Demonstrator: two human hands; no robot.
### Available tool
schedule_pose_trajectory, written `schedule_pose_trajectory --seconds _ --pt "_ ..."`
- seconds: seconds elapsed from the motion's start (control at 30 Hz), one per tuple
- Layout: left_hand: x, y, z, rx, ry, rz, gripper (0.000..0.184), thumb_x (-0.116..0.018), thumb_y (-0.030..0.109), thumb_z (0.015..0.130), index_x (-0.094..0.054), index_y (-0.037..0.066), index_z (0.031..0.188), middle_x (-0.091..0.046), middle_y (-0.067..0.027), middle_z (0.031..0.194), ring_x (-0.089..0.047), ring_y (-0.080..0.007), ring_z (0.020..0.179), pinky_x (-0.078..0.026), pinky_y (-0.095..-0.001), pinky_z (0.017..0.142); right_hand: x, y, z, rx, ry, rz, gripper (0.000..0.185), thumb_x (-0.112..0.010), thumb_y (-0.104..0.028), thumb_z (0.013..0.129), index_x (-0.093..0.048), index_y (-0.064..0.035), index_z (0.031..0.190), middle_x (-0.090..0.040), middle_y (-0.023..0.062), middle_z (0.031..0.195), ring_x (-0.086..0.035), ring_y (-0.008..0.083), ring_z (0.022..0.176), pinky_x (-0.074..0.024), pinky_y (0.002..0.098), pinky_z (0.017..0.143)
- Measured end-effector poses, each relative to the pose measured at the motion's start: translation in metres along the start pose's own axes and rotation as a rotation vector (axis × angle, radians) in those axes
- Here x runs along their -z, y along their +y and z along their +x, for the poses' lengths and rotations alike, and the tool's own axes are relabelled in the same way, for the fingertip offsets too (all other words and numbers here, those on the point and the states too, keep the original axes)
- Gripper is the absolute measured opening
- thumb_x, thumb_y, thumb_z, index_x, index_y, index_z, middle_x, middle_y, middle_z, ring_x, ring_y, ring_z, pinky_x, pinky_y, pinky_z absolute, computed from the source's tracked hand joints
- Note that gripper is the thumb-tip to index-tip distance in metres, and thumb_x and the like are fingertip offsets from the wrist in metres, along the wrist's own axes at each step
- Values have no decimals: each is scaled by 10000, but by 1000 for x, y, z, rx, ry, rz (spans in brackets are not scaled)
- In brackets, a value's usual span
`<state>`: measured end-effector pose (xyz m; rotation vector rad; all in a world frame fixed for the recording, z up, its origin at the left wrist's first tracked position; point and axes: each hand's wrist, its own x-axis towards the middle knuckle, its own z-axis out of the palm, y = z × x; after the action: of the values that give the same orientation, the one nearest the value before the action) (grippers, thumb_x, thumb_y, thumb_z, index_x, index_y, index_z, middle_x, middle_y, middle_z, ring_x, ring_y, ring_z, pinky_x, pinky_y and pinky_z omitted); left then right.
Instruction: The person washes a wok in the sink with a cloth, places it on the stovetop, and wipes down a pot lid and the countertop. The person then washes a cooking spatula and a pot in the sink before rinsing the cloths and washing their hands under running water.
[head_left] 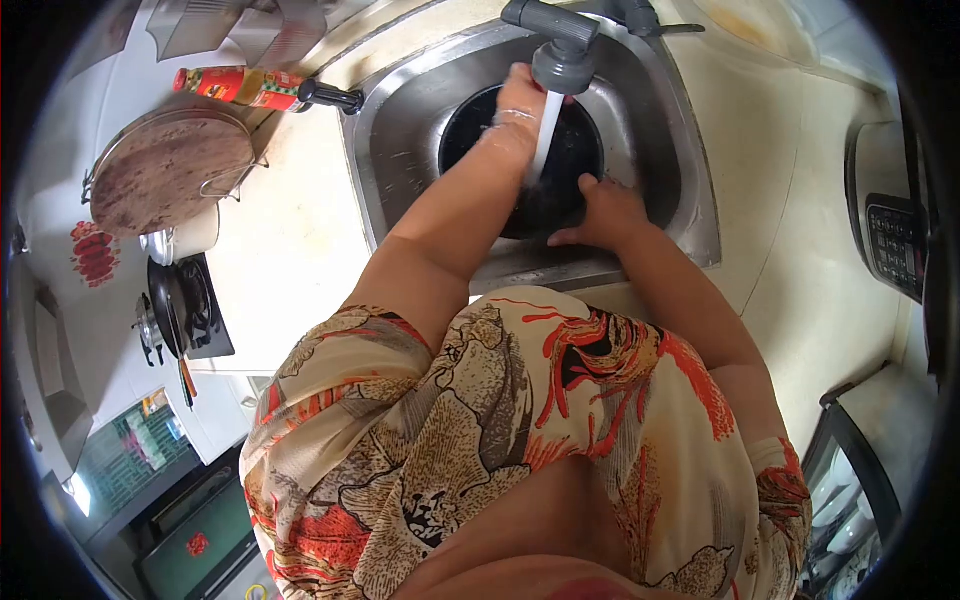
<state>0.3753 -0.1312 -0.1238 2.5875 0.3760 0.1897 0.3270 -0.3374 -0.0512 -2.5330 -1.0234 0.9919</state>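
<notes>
The person's left hand [520, 95] reaches across to the far rim of a round black vessel [575, 145], its fingers partly hidden behind the tap, so I cannot tell how firmly they close; the right hand [612, 215] is at the near right rim with thumb and fingers spread apart, its grip also unclear; the vessel sits inside a steel sink [665, 120], and a stream of water [547, 140] falls into it between the hands.

A strip of bare steel shows between the vessel and the sink's right wall; less shows on the left; the near edge of the sink runs just below the right hand, close to the person's patterned top [520, 400]; overhead, the grey tap [563, 68] juts in beside the left hand, the main thing in the way.

Pale counter [290, 250] spreads on both sides; to the left are a red-labelled bottle [245, 88] and a round wooden board [170, 170]; far right, an appliance with buttons [895, 235].
</notes>
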Motion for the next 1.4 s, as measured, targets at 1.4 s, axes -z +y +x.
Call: schedule_pose_trajectory --seconds 1.4 --pt "0 -49 -43 -504 -712 1423 586 -415 335 867 -276 104 1388 -163 -27 1480 -102 -228 1367 -117 -423 1079 1 1 4 -96 -12 -11 876 -683 -714 485 -552 -56 1048 -634 151 960 -605 274 955 -426 491 854"
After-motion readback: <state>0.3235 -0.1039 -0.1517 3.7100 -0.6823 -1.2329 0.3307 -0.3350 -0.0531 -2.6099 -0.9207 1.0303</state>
